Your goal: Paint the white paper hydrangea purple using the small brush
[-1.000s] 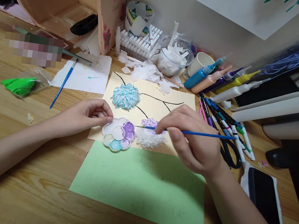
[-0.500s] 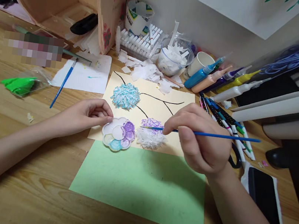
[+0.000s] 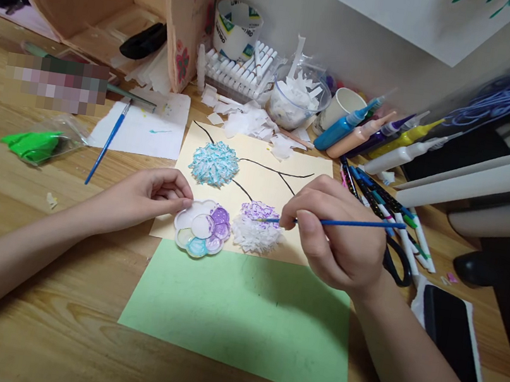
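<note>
Between the fingers of my right hand (image 3: pixel 334 235) is a thin blue paintbrush (image 3: pixel 350 222). Its tip meets a round tuft of shredded white paper (image 3: pixel 255 236), whose upper part is purple and lower part white. My left hand (image 3: pixel 159 192) pinches the upper left rim of a flower-shaped paint palette (image 3: pixel 190 212) with purple and turquoise paint in its wells. A second paper tuft (image 3: pixel 215 163), coloured turquoise, sits higher up on the cream sheet (image 3: pixel 260 153), which has black branch lines. Below lies a green sheet (image 3: pixel 240 316).
At the back stand a tub of paper scraps (image 3: pixel 297 98), a paper cup (image 3: pixel 341 108), marker pens (image 3: pixel 238 77) and several paint bottles (image 3: pixel 343 127). Scissors (image 3: pixel 400 264) and pens lie right. Another brush (image 3: pixel 107 143) rests on white paper (image 3: pixel 163 132) at left.
My right hand has tilted the paintbrush, and its tip has shifted slightly right on the purple and white tuft. My left hand and the palette stay in place.
</note>
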`<state>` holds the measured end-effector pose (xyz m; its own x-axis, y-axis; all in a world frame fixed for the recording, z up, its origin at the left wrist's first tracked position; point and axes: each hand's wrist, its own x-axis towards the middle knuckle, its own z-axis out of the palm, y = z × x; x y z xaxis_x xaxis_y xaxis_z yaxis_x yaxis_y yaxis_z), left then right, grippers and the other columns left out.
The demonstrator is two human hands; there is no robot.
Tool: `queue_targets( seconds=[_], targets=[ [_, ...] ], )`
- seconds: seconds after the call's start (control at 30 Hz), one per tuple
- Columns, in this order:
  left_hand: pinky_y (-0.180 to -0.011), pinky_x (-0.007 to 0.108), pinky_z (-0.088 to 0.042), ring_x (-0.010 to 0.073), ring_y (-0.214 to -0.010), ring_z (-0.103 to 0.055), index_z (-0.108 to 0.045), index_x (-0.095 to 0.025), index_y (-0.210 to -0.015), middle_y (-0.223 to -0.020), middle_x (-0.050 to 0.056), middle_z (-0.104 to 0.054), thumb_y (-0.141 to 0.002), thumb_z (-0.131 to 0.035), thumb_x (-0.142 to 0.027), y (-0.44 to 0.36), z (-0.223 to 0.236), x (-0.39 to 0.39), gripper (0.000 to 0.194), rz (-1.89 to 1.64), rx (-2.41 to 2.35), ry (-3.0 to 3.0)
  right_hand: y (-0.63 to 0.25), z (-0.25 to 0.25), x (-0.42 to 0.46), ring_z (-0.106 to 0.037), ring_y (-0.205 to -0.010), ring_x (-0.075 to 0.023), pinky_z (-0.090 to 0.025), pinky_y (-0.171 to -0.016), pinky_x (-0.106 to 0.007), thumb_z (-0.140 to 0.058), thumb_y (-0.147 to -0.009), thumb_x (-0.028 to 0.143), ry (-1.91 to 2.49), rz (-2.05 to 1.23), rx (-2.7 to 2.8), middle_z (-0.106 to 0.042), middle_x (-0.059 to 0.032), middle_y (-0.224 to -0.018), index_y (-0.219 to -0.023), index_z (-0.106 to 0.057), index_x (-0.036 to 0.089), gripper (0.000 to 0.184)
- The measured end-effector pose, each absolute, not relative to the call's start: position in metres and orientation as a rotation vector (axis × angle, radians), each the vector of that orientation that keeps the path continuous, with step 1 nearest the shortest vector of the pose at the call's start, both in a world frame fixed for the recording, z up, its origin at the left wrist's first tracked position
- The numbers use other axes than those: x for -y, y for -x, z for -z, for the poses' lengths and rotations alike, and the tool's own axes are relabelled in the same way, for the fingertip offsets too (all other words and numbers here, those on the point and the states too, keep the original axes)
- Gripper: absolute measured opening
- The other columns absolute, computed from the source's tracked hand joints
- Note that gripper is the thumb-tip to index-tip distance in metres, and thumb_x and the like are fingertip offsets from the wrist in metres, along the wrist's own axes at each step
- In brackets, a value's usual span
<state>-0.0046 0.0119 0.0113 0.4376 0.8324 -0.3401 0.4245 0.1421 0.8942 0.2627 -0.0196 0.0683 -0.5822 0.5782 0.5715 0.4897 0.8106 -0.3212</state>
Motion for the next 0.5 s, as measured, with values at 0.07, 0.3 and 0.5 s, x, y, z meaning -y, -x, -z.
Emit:
queue_targets(
  seconds=[0.07,0.3,0.5],
  targets=[
    [-0.058,0.020,-0.044,0.0128,-0.065,-0.056,-0.063,-0.019,-0.079,-0.069,-0.002,-0.062,-0.071,-0.075,-0.041,0.0046,-0.0108,-0.0121,0.026,-0.423,-1.169,-1.475,-0.2628,-0.0673,0.0192,-0.048,-0.060,-0.0156,-0.043,-0.058,-0.031,-0.042,-0.093,0.013,0.776,-0.159,2.307,-0.060,-0.0036,-0.063,-0.075,-0.054,0.019,0.023],
    [-0.058,0.019,-0.044,0.0120,-0.066,-0.055,-0.063,-0.018,-0.081,-0.071,-0.003,-0.062,-0.073,-0.075,-0.037,0.0058,-0.0098,-0.0118,0.023,-0.417,-1.164,-1.467,-0.2627,-0.0654,0.0178,-0.049,-0.061,-0.0157,-0.043,-0.059,-0.031,-0.040,-0.094,0.014,0.764,-0.155,2.315,-0.060,-0.0036,-0.064,-0.075,-0.054,0.019,0.024],
    [-0.059,0.019,-0.043,0.0119,-0.066,-0.055,-0.063,-0.018,-0.080,-0.071,-0.003,-0.061,-0.073,-0.075,-0.035,0.0067,-0.0090,-0.0120,0.022,-0.420,-1.158,-1.453,-0.2626,-0.0657,0.0183,-0.050,-0.060,-0.0158,-0.043,-0.058,-0.031,-0.040,-0.094,0.014,0.782,-0.146,2.308,-0.060,-0.0039,-0.063,-0.074,-0.054,0.019,0.025]
  ],
)
